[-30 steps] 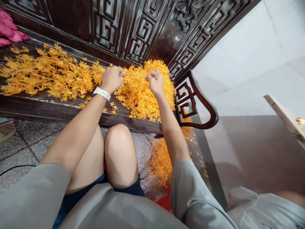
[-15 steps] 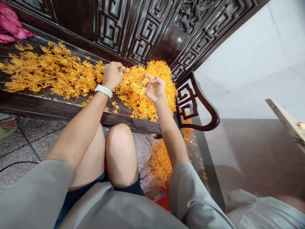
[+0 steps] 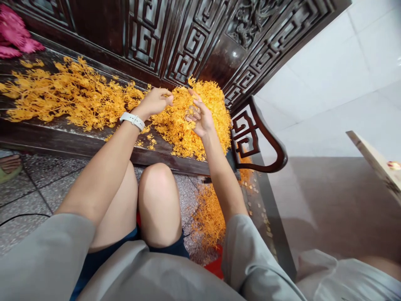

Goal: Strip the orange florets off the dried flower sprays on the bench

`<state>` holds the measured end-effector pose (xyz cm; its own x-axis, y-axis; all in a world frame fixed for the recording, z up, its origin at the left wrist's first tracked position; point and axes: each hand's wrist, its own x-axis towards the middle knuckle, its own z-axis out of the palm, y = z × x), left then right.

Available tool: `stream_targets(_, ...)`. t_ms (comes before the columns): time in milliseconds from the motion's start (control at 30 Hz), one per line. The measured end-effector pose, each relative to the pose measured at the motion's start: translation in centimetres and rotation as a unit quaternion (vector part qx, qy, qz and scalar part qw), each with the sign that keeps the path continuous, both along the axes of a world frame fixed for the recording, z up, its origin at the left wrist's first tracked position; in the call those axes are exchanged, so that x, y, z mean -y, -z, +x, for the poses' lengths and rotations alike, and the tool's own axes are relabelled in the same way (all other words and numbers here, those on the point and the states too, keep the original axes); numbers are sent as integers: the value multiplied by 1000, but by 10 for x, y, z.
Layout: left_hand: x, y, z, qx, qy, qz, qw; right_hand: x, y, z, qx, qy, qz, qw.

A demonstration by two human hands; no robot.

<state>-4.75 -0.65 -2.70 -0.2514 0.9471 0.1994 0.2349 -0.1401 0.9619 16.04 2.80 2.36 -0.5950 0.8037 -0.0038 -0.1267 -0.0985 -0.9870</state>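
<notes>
Seated at a dark carved wooden bench (image 3: 62,140), a person works with both bare hands over a heap of orange branching sprigs (image 3: 216,110), which sits on the bench seat at about 12 o'clock from their knees. The left hand (image 3: 153,103), a white watch (image 3: 132,121) on its wrist, has its fingers together and gently curved, with the tips at the heap's left edge; I can't make out any pinch. The right hand (image 3: 200,118) is open, fingers splayed against the heap's near side. More sprigs (image 3: 72,96) lie strewn along the seat toward 10 o'clock, with a pink bundle (image 3: 15,33) beyond them. A loose spill of sprigs (image 3: 208,217) lies on the floor at 1 o'clock, its lower edge meeting something red (image 3: 216,265), perhaps a tub or a cloth; from here I can't tell which.
</notes>
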Motion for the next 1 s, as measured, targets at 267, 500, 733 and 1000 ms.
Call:
stream_targets(267,0,-2,20,59,116,-4,991,1,4,2,-11,-6,-40,999)
stream_targets(500,-11,2,31,146,67,34,986,0,6,10,-30,20,-31,999)
stream_targets(733,-9,0,45,145,191,1,971,-1,8,13,-58,-27,-70,996)
stream_targets(1000,-12,-7,51,182,47,7,982,2,4,25,55,42,24,997)
